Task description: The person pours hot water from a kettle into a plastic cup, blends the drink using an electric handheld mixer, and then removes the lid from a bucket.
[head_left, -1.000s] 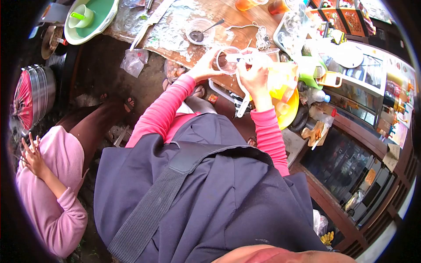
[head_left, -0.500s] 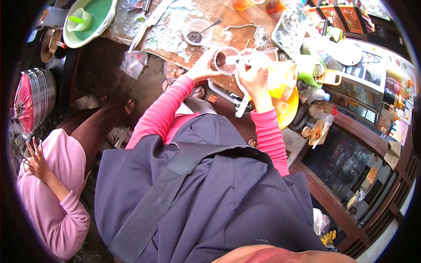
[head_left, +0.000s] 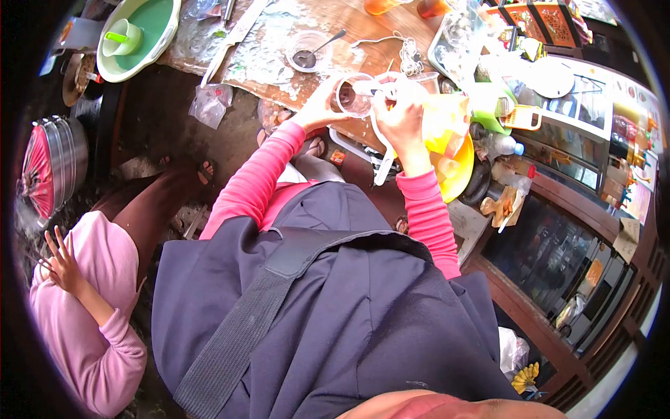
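My left hand (head_left: 318,106) is wrapped around a clear plastic cup (head_left: 354,105) at the table's near edge. The cup is tilted so its opening faces me, and something brownish shows inside. Beside it, my right hand (head_left: 399,115) is closed on a slim white object (head_left: 364,88) whose end lies at the cup's mouth; its kind is unclear. A yellow container (head_left: 457,183) sits just right of that hand. Behind the cup, a clear tub (head_left: 305,43) holds dark contents and a metal spoon (head_left: 329,40).
A large knife (head_left: 237,43) lies on the wooden table (head_left: 279,77). At the back left is a basin (head_left: 155,50) of greenish water with a scoop (head_left: 121,38). A person in pink (head_left: 91,307) is at my left. A glass-fronted cabinet (head_left: 544,258) stands on the right.
The view has shifted slightly. Both hands stay together at the cup, with the white object still at its mouth. The nearby person's raised hand has barely moved.
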`<state>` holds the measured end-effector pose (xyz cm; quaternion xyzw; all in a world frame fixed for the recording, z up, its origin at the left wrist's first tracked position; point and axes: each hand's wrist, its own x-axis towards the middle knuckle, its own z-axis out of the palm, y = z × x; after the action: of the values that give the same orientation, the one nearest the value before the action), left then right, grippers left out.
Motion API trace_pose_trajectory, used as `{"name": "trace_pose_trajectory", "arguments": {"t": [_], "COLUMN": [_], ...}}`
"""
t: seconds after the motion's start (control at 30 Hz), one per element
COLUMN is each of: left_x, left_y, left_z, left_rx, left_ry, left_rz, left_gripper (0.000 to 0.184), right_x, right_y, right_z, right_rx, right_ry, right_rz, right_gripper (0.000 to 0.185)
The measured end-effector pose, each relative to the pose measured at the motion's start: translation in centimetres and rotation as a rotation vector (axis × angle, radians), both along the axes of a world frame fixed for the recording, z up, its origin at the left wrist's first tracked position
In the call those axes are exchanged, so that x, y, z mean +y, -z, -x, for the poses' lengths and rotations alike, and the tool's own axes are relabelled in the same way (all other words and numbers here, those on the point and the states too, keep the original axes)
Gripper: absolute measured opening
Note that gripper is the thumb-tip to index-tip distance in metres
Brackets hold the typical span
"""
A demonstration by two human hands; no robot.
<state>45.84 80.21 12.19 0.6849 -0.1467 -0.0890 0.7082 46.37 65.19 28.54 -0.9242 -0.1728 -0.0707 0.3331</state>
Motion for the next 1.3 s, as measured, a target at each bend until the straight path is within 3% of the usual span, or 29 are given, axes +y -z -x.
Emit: {"name": "trace_pose_trajectory", "arguments": {"t": [0.9, 1.23, 1.3], "left_x": [0.0, -0.2, -0.2], "left_y": [-0.1, 1.3, 0.8], "left_z": [0.3, 0.2, 0.2], "left_rx": [0.079, 0.02, 0.031], "left_ry": [0.03, 0.003, 0.008], "left_rz": [0.004, -0.028, -0.016], "left_gripper": [0.093, 0.091, 0.09], "right_x": [-0.2, -0.1, 0.2], "right_y": [-1.2, 1.6, 1.4], "right_z": [0.7, 0.2, 0.6], "right_rx": [-0.012, -0.083, 0.176], "right_ry": [-0.031, -0.026, 0.052], "right_rz": [0.105, 0.019, -0.128], "right_gripper": [0.019, 0.019, 0.019]}}
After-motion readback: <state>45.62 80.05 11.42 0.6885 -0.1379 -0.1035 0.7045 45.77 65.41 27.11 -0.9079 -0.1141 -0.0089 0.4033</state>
